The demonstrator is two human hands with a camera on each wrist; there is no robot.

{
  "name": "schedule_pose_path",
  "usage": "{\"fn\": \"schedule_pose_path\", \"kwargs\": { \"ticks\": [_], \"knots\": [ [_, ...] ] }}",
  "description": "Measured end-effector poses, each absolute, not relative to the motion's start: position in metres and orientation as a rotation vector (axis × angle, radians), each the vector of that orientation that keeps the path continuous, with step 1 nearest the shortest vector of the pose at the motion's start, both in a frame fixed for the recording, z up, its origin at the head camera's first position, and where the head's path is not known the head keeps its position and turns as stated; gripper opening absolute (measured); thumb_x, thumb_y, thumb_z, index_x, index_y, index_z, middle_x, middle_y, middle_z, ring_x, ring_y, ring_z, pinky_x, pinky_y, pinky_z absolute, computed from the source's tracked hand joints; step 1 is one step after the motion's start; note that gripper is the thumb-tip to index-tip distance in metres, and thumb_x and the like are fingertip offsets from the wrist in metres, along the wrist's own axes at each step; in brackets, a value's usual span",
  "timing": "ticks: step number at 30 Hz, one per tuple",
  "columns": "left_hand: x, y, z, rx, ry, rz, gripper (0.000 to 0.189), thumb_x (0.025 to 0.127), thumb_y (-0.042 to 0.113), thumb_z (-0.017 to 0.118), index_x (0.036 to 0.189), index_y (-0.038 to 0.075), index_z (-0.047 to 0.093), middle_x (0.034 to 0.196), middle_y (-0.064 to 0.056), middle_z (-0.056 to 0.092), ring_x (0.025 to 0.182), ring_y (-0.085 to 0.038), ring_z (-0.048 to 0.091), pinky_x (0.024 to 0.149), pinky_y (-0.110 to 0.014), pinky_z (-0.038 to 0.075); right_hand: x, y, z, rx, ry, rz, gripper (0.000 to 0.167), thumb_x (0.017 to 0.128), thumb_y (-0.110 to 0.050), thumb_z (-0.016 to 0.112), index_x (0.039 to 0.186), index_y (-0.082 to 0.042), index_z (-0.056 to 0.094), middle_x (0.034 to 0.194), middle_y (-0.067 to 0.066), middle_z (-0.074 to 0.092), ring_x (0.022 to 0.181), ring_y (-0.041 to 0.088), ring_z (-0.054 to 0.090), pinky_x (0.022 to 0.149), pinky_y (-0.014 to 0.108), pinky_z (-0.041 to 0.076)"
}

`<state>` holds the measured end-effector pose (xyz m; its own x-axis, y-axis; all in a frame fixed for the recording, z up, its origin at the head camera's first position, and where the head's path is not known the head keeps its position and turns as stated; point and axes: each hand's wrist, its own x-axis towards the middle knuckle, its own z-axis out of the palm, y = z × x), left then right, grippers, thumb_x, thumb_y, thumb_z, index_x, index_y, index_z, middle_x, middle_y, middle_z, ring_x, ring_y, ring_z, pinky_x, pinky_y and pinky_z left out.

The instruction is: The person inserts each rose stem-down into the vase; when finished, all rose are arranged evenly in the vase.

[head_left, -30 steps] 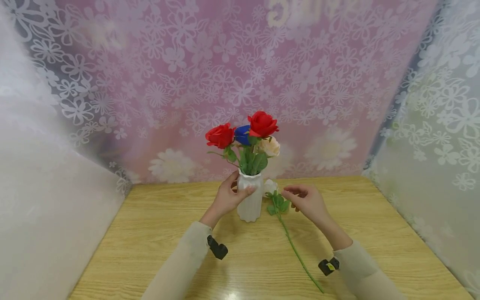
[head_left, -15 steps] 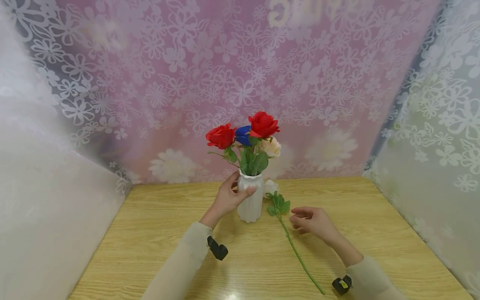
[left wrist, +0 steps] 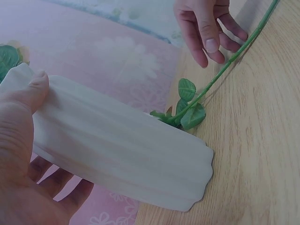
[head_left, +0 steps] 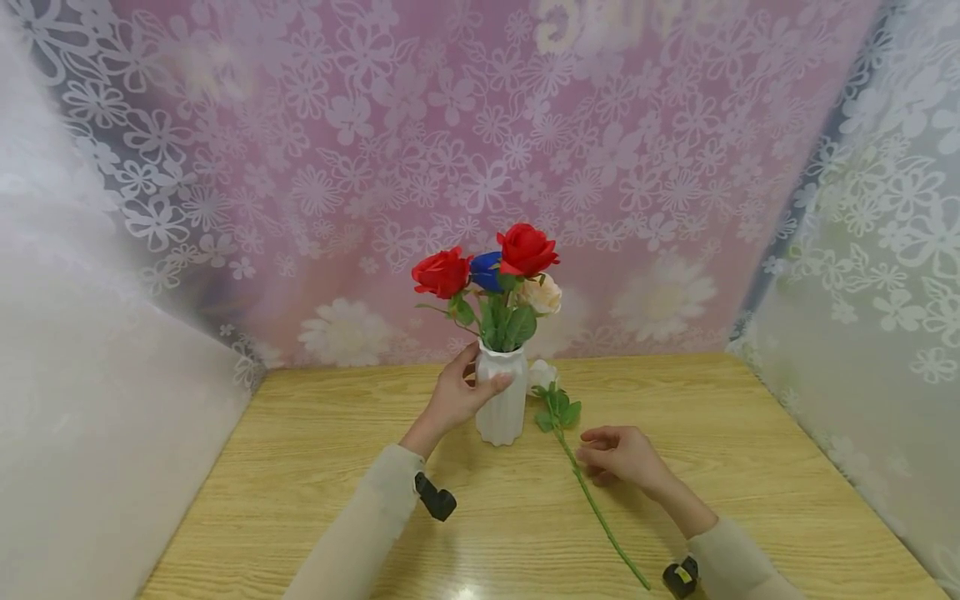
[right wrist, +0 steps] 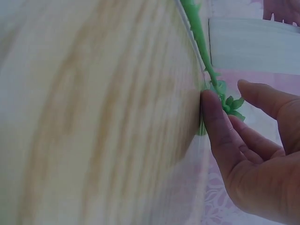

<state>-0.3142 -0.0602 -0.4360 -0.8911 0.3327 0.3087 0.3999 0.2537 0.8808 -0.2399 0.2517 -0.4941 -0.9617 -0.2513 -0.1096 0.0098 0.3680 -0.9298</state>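
My left hand [head_left: 453,402] grips the ribbed white vase [head_left: 501,410], thumb across its front and fingers round the left side. The vase stands upright on the table. Out of it rise two red roses [head_left: 527,250], a blue rose [head_left: 486,271] and a pale cream rose [head_left: 542,294]. To its right lies a white rose [head_left: 542,375] with a long green stem [head_left: 592,502] running toward the near edge. Beside that stem is my right hand [head_left: 628,460], holding nothing. Its thumb and fingers are apart and loosely bent; whether a fingertip touches the stem I cannot tell.
The wooden table [head_left: 322,475] ends at a pink flower-patterned backdrop [head_left: 360,192] behind the vase. Pale side sheets hang at left and right. Each sleeve carries a black wrist camera [head_left: 435,496].
My right hand has come away from the white rose's leaves, toward me, and then closer to the stem's middle. The left hand, vase and flowers stay where they were.
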Motion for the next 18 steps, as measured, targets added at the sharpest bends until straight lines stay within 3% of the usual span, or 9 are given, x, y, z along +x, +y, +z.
{"fn": "schedule_pose_path", "kwargs": {
  "ticks": [8, 13, 18],
  "knots": [
    [-0.313, -0.060, -0.437, -0.705, -2.444, -1.750, 0.078, 0.097, 0.039, 0.078, 0.161, 0.016, 0.041, 0.153, -0.009, 0.056, 0.134, -0.034, 0.061, 0.106, -0.050, 0.057, -0.242, 0.252, -0.497, -0.200, 2.385, -1.586, 0.054, 0.097, -0.015, 0.077, 0.136, 0.018, 0.057, 0.118, 0.029, 0.072, 0.084, 0.028, 0.077, 0.072, 0.039, 0.067],
    [-0.313, -0.060, -0.437, -0.706, -2.439, -1.750, 0.078, 0.097, 0.040, 0.078, 0.161, 0.016, 0.041, 0.152, -0.010, 0.056, 0.134, -0.034, 0.061, 0.106, -0.050, 0.057, -0.245, 0.247, -0.500, -0.228, 2.453, -1.490, 0.052, 0.091, -0.017, 0.083, 0.128, 0.015, 0.064, 0.104, 0.019, 0.073, 0.073, 0.022, 0.075, 0.068, 0.036, 0.066],
    [-0.314, -0.059, -0.437, -0.695, -2.439, -1.751, 0.076, 0.097, 0.040, 0.078, 0.160, 0.017, 0.043, 0.152, -0.010, 0.057, 0.133, -0.034, 0.062, 0.107, -0.051, 0.056, -0.245, 0.239, -0.499, -0.241, 2.519, -1.429, 0.039, 0.088, -0.011, 0.083, 0.116, 0.013, 0.069, 0.089, 0.012, 0.072, 0.064, 0.019, 0.072, 0.062, 0.036, 0.065]
  ]
}}
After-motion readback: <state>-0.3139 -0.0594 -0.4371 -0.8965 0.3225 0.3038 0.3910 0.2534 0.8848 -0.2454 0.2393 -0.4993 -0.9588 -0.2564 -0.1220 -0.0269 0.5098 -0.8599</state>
